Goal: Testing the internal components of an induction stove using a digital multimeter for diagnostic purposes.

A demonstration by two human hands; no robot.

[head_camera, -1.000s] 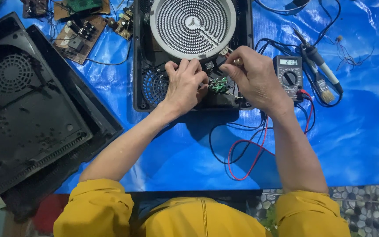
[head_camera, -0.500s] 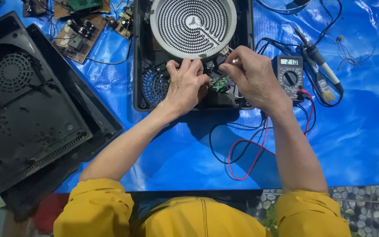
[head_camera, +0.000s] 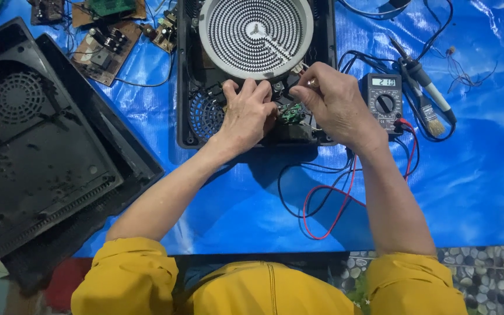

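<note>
An opened black cooker base (head_camera: 189, 87) lies on a blue tarp, with its round spiral heating coil (head_camera: 256, 35) at the top. My left hand (head_camera: 249, 114) rests palm down inside the base, just below the coil and beside the round fan grille (head_camera: 205, 116). Its fingertips press on the parts there, and whether they grip anything is hidden. My right hand (head_camera: 336, 102) is at the coil's lower right edge, thumb and forefinger pinched on a small metal probe tip (head_camera: 310, 83). A green circuit board (head_camera: 291, 112) shows between the two hands.
A grey multimeter (head_camera: 384, 100) lies right of my right hand, its red and black leads (head_camera: 322, 204) looping over the tarp (head_camera: 473, 175). A soldering iron (head_camera: 424, 79) and a brush (head_camera: 433, 122) are further right. Black cover panels (head_camera: 36, 157) fill the left. Loose circuit boards (head_camera: 106, 44) lie at top left.
Both hands stay where they were inside the cooker base; only slight finger shifts show.
</note>
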